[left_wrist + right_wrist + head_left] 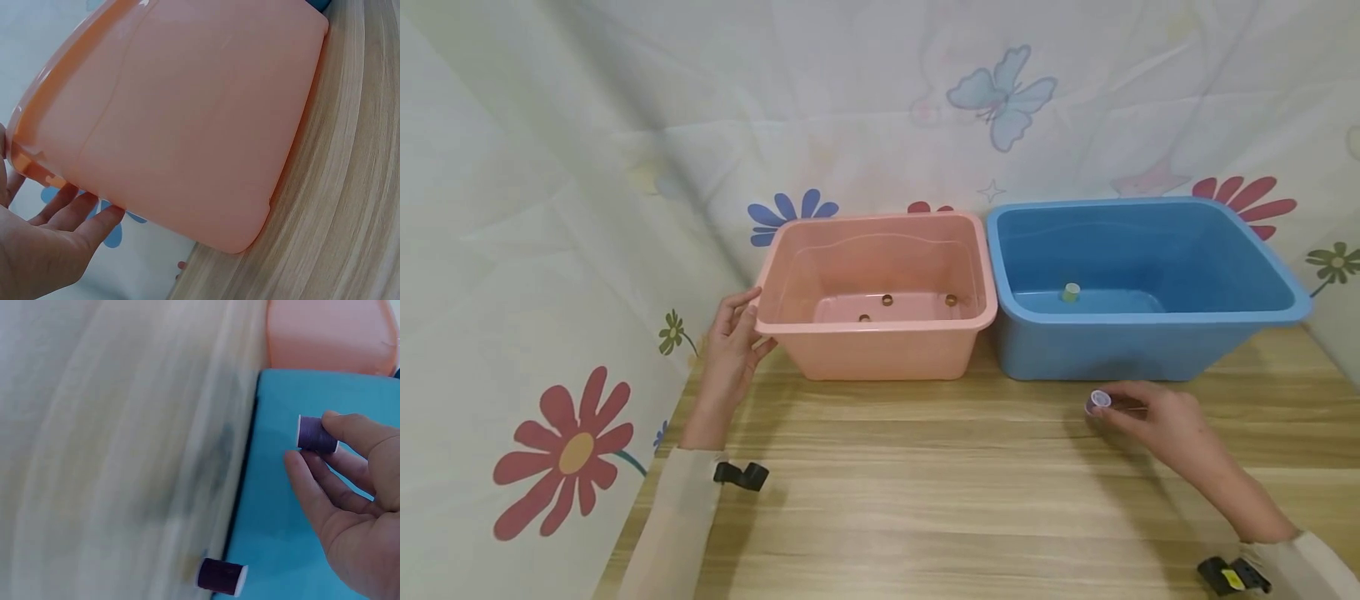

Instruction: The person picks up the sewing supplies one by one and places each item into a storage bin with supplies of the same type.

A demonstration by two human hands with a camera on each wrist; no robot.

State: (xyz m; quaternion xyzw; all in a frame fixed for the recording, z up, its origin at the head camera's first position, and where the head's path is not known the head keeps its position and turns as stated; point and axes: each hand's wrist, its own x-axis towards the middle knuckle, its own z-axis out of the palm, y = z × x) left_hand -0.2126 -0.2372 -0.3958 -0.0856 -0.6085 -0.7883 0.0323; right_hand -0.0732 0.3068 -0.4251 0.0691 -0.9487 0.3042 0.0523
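Observation:
My right hand (1172, 417) pinches a small purple thread spool (317, 434) with white ends, just in front of the blue tub (1120, 350). A dark maroon spool (222, 577) lies near the base of that tub in the right wrist view; the head view does not show it. My left hand (730, 346) holds the left rim of the pink tub (880, 354), some fingers against its outer wall. On the pink tub's floor are three small brown-gold ring-like pieces (887, 300). A yellow-green spool (1071, 292) stands inside the blue tub.
The two tubs stand side by side on a wood-grain table (910, 483), near a white curtain (850, 100) printed with flowers and a butterfly. The curtain also hangs along the table's left edge. Black wrist devices (741, 476) sit on both sleeves.

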